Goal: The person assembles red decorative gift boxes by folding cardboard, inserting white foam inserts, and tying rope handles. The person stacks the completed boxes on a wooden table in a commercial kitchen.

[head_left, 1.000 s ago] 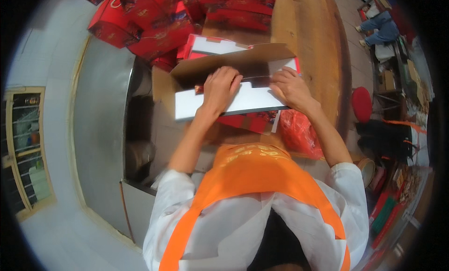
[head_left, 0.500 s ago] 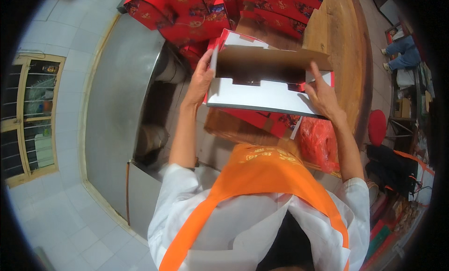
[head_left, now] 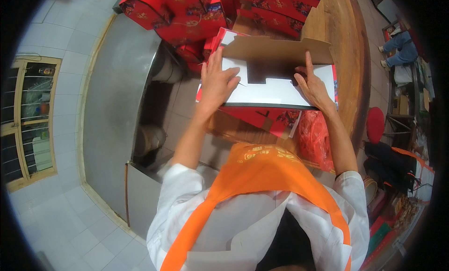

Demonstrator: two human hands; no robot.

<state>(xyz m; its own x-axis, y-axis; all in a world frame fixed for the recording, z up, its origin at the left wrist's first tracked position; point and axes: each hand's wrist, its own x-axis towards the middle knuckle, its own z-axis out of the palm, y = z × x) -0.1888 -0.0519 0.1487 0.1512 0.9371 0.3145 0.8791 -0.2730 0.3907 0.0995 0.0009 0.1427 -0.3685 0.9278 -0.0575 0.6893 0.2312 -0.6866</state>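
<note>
A cardboard box [head_left: 262, 93] with white inner flaps lies in front of me, partly unfolded. Its brown flap [head_left: 276, 49] stands up along the far side, and a dark gap shows in the middle. My left hand [head_left: 216, 81] lies on the left end, fingers stretched over the white flap there. At the right end is my right hand [head_left: 313, 86], its index finger extended up against the brown flap and the other fingers near the white end flap. Both hands have their fingers apart; neither visibly grips anything.
Several red patterned boxes [head_left: 187, 18] are piled at the far side on the wooden table [head_left: 343, 42]. A red plastic bag [head_left: 313, 135] and a red printed box [head_left: 262, 119] lie nearer me. The metal counter [head_left: 112, 102] is left; a red stool [head_left: 375, 124] stands right.
The left hand has moved right and over the left end flap, which now lies folded inward. The right end flap is also folded in, and the brown flap stands more open.
</note>
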